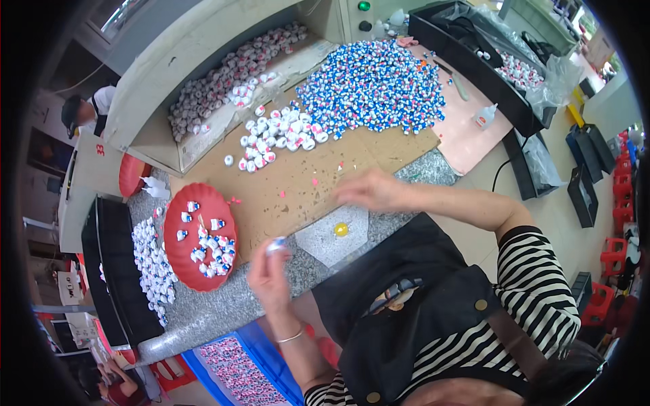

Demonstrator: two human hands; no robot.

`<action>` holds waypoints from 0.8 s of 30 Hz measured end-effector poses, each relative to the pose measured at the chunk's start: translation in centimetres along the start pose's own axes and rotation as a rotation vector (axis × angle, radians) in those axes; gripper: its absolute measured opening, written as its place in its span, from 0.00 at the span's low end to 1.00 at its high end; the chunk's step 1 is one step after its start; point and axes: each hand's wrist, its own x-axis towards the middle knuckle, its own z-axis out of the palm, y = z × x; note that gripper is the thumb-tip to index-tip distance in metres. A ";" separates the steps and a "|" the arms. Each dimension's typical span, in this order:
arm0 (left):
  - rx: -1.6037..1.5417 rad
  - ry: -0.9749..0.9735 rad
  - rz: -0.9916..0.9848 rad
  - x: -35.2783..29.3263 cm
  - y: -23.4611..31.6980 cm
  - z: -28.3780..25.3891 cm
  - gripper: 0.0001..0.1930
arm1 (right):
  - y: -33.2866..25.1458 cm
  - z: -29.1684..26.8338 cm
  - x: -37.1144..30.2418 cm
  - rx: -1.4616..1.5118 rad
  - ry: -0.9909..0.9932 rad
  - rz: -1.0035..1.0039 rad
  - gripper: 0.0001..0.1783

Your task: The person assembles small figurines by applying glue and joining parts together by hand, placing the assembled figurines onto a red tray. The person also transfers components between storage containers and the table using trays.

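My left hand (269,279) is raised beside the red scalloped tray, its fingertips pinching a small white-and-blue figurine piece (277,246). Over the cardboard, my right hand (369,191) is smeared by motion, and I cannot make out whether its fingers hold anything. A yellow blob (341,230) sits on a pale, many-sided sheet (326,249) between me and the cardboard. Several white pieces with blue parts (218,252) lie in the red tray (177,260). Round white pieces (281,132) and a large heap of small blue-and-white pieces (376,84) rest on the cardboard (284,203).
A shelf box (159,128) with more white pieces stands at the back. Loose pieces (150,260) cover the granite left of the tray, beside a black bin (112,271). A glue bottle (485,116) stands right; a blue crate (196,365) sits below. Another person (84,115) is far left.
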 end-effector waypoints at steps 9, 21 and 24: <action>0.722 0.267 0.361 5.0 1.1 -3.0 0.14 | 8.4 -5.2 7.0 -0.655 0.075 -0.183 0.09; 0.958 -0.293 0.526 15.8 -2.4 14.0 0.14 | 2.7 -6.9 -1.2 -0.632 -0.150 -0.037 0.04; 0.947 -0.291 0.536 15.6 -2.0 13.7 0.17 | 3.4 -7.0 -1.4 -0.663 -0.204 -0.085 0.03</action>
